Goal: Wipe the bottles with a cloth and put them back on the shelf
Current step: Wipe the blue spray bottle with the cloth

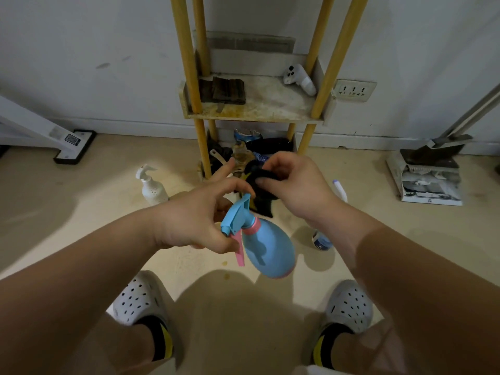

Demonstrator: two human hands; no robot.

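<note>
My left hand (pixel 194 220) grips the blue spray bottle (pixel 270 247) at its neck, index finger stretched out. The bottle hangs tilted above the floor, near me and in front of the shelf (pixel 251 109). The fingers of my right hand (pixel 297 185) pinch a black cloth (pixel 259 196) right by the sprayer head. A white pump bottle (pixel 153 188) stands on the floor to the left, a small bottle (pixel 320 240) to the right.

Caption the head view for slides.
The left hand holds a blue spray bottle while the right hand grips a dark cloth before the shelf.
</note>
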